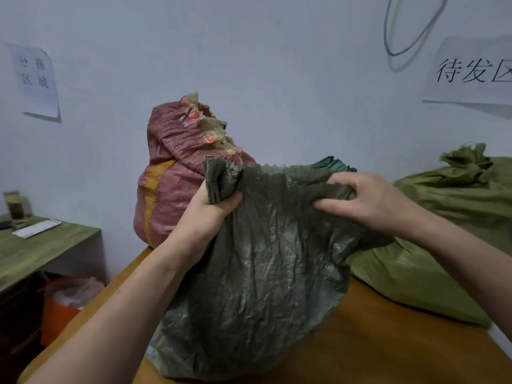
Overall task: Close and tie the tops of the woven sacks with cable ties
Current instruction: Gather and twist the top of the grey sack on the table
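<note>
Fingers [339, 180] of our right hand [371, 200] curl into the gathered rim of the dark green sack [263, 273], thumb pinching beneath, while our left hand [210, 212] clenches the rim's other bunched corner. That sack stands on the wooden table [388, 345] right before us, its mouth drawn up between both hands. Behind it sits a red sack [171, 187]; a light green sack [443, 217] lies on the table to the right, its top bunched.

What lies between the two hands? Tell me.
Head view: only the crinkled top edge of the dark green sack spans from the left hand to the right hand; nothing else shows there.
</note>
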